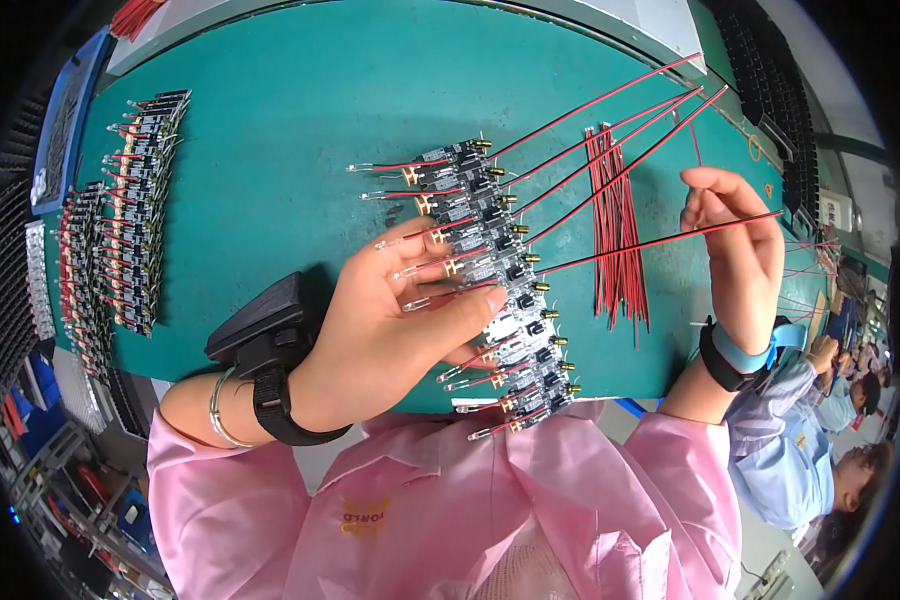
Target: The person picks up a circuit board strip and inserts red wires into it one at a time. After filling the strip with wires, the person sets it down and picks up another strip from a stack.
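Carefully, my left hand (370, 325) grips the board strip (515, 325) over the table's (270, 150) near edge; its long wires (670, 240) could tear off if my right hand (745, 260), grip unclear, snags them.

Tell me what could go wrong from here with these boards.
Several long wires cross above the wire bundle and could snag. The lowest also crosses the right hand, so moving it might tug that wire. The left hand holds the circuit-board strip near its middle, so the ends may flex.
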Motion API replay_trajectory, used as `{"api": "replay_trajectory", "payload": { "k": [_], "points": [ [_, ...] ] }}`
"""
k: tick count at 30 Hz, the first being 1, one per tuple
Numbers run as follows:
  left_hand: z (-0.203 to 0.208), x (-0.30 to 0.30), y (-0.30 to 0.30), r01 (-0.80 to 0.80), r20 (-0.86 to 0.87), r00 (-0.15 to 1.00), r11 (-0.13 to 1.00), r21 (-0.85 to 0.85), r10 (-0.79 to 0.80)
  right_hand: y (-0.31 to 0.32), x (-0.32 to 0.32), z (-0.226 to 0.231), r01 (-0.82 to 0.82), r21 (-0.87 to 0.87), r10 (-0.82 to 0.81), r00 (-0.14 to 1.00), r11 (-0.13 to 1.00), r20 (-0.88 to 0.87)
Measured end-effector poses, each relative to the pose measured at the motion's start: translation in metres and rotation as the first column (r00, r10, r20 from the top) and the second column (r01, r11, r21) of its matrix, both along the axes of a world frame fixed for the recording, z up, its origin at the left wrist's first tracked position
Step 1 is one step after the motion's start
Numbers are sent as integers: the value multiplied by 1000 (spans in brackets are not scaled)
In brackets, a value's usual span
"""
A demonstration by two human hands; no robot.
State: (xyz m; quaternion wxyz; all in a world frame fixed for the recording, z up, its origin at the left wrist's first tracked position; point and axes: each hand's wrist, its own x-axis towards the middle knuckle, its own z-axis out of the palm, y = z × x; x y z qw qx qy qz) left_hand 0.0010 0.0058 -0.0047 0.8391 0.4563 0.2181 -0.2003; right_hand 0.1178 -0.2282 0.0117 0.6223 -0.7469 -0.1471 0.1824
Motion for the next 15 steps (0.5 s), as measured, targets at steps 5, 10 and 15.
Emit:
{"api": "replay_trajectory", "payload": {
  "k": [5,10,15],
  "points": [
    [1,0,-1,12,5,1000,1000,-8,-12,-3,1,3,14,56,-16,1000,998,21],
    [1,-1,0,15,15,1000,1000,-26,-15,-14,11,2,-36,-63,32,998,997,-59],
    [0,-1,0,12,12,1000,999,-47,-11,-5,14,-6,126,-246,-124,992,961,24]
  ]
}}
